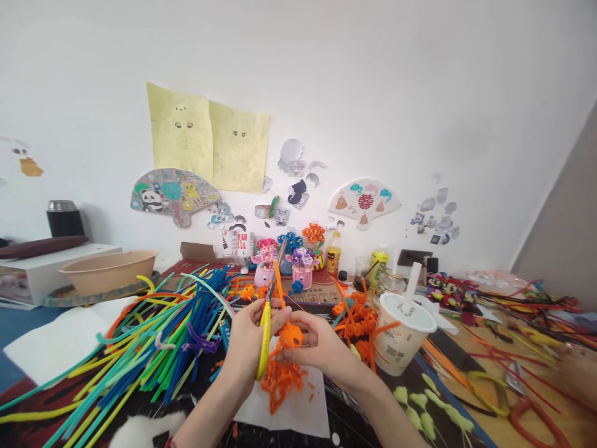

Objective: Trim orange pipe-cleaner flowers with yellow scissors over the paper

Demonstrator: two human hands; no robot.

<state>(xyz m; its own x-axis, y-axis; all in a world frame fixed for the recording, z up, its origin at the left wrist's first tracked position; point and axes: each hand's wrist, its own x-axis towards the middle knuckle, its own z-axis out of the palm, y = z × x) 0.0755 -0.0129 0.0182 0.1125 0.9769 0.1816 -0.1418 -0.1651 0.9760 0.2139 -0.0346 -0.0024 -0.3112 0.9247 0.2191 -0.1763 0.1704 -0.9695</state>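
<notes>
Between my hands is an orange pipe-cleaner flower [291,336], with a straight orange stem [278,283] sticking upward from it. My left hand [249,333] is closed around scissors with yellow handles [264,342], their blades pointing up beside the stem. The fingertips of that hand also seem to touch the stem's lower part. Closed in a pinch, my right hand [319,342] grips the curled orange flower from the right. Beneath both hands, a pile of orange clippings and curls [282,382] lies on a white sheet of paper [310,420].
Loose colored pipe cleaners [186,336] spread across the left side. A lidded paper cup with a straw [401,336] stands right of an orange pile [359,317]. Behind are potted pipe-cleaner flowers [302,274] and bottles [333,255]. Another person's hand [578,367] shows at far right.
</notes>
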